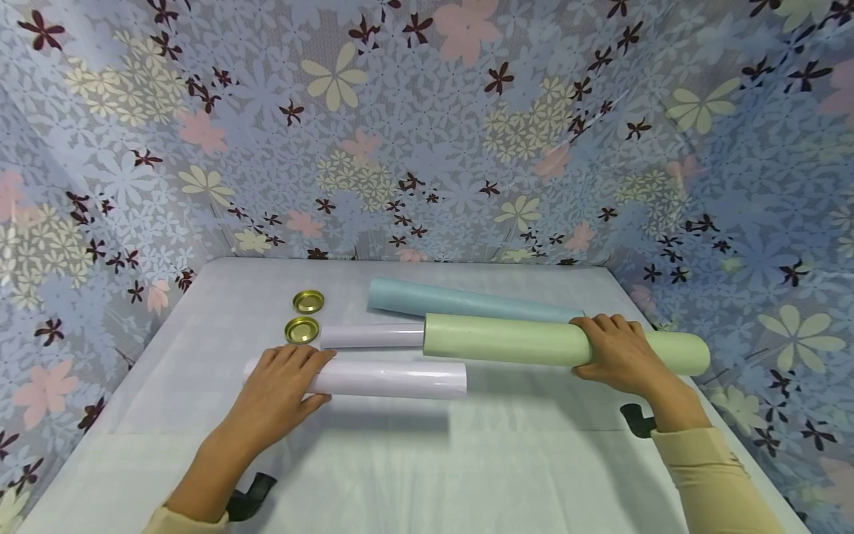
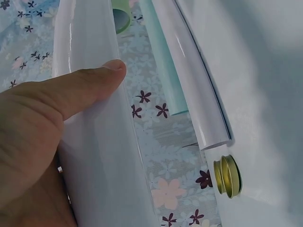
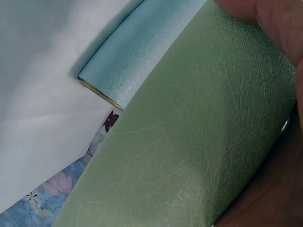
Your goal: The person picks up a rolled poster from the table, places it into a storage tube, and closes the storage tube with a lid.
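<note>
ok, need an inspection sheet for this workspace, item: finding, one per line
Surface: white-covered table, shadows below the held tubes
Job's things: white tube and green tube, both in hand
Clutter: not in hand, second white tube partly hidden by the green tube in the head view, blue tube, two gold lids
Hands: left hand grips the white tube, right hand grips the green one
Cables: nothing seen
Surroundings: floral curtain behind and at both sides
</note>
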